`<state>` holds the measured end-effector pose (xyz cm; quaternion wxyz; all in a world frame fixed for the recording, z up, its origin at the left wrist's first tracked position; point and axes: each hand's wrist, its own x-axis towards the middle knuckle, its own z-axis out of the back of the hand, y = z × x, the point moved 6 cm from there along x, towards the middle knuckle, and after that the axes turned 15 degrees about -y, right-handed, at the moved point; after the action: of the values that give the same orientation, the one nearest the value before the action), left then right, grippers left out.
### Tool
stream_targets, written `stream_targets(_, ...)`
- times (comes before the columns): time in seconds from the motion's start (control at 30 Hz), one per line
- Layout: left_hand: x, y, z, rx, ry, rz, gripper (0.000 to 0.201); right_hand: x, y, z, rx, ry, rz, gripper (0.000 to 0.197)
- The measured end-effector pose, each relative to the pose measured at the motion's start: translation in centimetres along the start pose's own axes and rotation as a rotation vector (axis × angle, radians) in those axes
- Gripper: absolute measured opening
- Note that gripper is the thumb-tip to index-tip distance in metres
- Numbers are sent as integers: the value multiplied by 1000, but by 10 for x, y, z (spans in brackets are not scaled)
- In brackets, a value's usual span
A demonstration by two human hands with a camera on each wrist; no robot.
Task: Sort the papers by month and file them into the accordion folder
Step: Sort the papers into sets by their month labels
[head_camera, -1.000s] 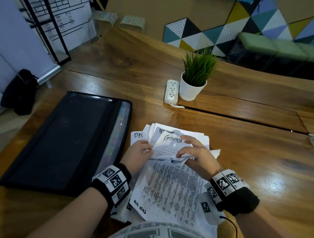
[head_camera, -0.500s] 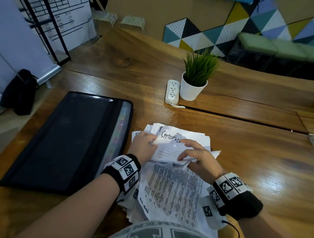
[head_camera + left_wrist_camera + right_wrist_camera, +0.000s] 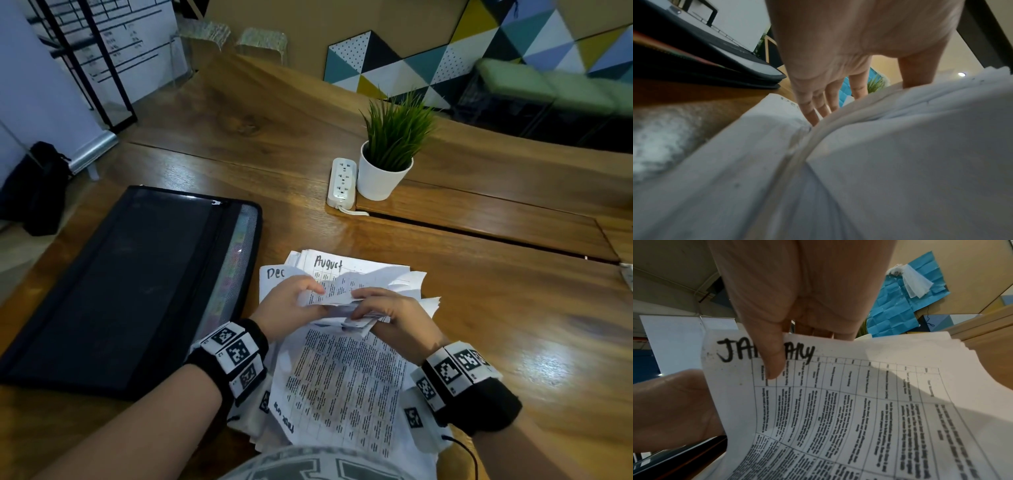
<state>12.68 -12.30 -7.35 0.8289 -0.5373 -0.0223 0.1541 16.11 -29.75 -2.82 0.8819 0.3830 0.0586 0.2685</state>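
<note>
Your left hand [image 3: 291, 303] and your right hand [image 3: 394, 317] both pinch the pile of papers [image 3: 346, 377] in front of you on the wooden table [image 3: 479, 308]. Your right thumb [image 3: 772, 353] presses on the sheet marked January [image 3: 838, 402]. Behind your hands lie a sheet marked August [image 3: 346, 265] and one marked Dec [image 3: 274, 274]. The black accordion folder [image 3: 120, 284] lies flat just left of the pile.

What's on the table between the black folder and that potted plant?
Only a white power strip, right beside the potted plant; otherwise bare wood from the accordion folder, head view.
</note>
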Motion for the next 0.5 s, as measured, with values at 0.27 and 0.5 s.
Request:
stream_targets(0.27,8,11,-1,-155,-81,248,26,-5,-3,1,7,-29,-27,50)
stream_targets(0.5,26,13,-9,122,-13,242,19,-4,1,9,69,-48,-49,45)
